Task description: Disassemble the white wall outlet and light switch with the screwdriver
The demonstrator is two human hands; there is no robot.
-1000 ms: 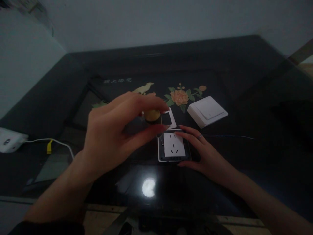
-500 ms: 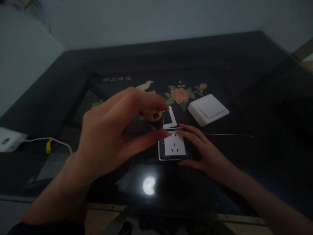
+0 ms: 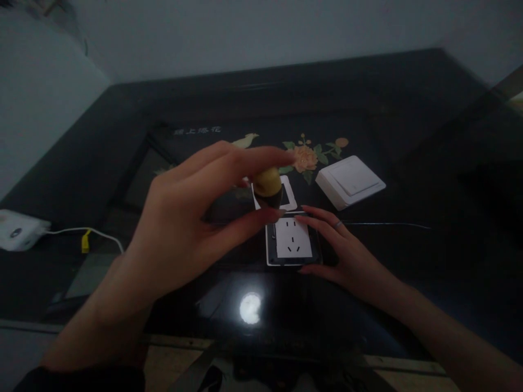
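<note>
My left hand [image 3: 192, 218] pinches the yellow and dark handle of a screwdriver [image 3: 267, 185] between thumb and fingers, its butt end facing me. The screwdriver's shaft and tip are hidden behind the hand. Just beyond and right of it lies a white wall socket [image 3: 293, 238] set in a dark inner frame on a white base. My right hand [image 3: 337, 242] grips the right side of this socket, fingers at its far edge and thumb at its near edge. Behind the socket a white cover frame [image 3: 289, 193] lies flat, partly covered by the screwdriver.
A white light switch on a box [image 3: 353, 177] sits to the right at the back. At the left is a white plug-like device [image 3: 18, 231] with a white cable and a yellow tag [image 3: 85, 241]. All lie on a glossy black table [image 3: 245, 103] with flower pictures.
My left hand has shifted slightly right and turned, and the screwdriver handle has tilted, now showing its yellow side. My right hand stays on the socket.
</note>
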